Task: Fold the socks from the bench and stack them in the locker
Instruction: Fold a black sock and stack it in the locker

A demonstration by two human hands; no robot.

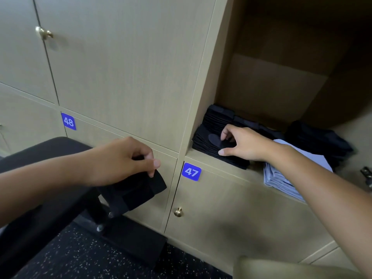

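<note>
— Where are the socks?

— One folded black sock is just left of the middle of the frame. The left hand holds it by its top edge, thumb and fingers pinched on the cloth, and it hangs down in front of a shut door.

— And the others?

— A pile of black socks lies in the open locker, right of the middle. The right hand rests on top of that pile. Its fingers are curled down onto the top sock, and the thumb sticks out flat toward the left. I cannot tell if it is gripping the sock or just pressing on it.

— What else is in the locker?

— A folded pale blue cloth lies beside the pile, under the right arm. More dark cloth sits behind it, at the right.

— And around the locker?

— A blue tag with 47 is just under the open locker, with a gold knob lower down. A blue tag with 48 is on the left. The dark worktop fills the lower left, over a black speckled floor.
</note>
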